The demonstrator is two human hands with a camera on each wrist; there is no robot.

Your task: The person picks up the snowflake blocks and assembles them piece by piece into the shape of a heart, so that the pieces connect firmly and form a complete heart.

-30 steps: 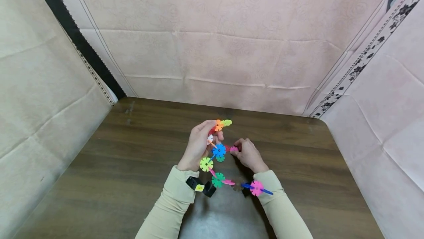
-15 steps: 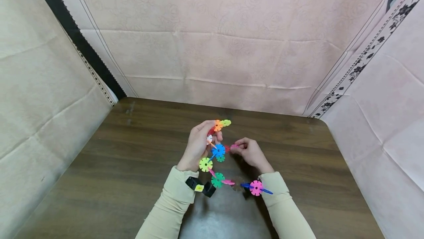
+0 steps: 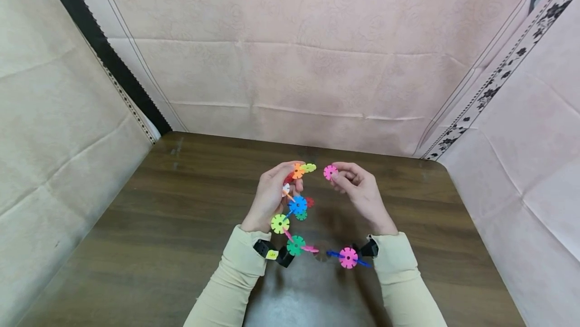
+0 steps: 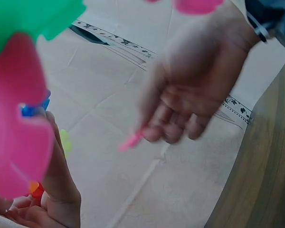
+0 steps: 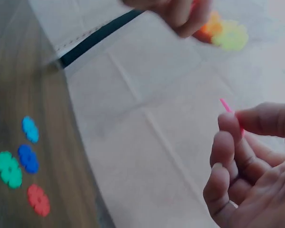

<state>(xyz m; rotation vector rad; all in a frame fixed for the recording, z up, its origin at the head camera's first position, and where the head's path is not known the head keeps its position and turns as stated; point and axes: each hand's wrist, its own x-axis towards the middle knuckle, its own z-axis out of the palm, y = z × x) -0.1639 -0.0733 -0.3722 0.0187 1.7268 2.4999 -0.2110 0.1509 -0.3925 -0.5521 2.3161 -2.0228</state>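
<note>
Pink disc (image 3: 330, 171) in the right hand (image 3: 364, 195) faces the head camera.

pink notched disc (image 3: 331, 172): pinched in right hand (image 3: 364, 192) | multicoloured disc chain (image 3: 297, 204): interlocked, held by left hand (image 3: 267, 198)

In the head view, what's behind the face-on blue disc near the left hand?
A red disc and a green disc peek out past the blue disc. Their covered parts, and anything else directly behind it, are hidden.
</note>
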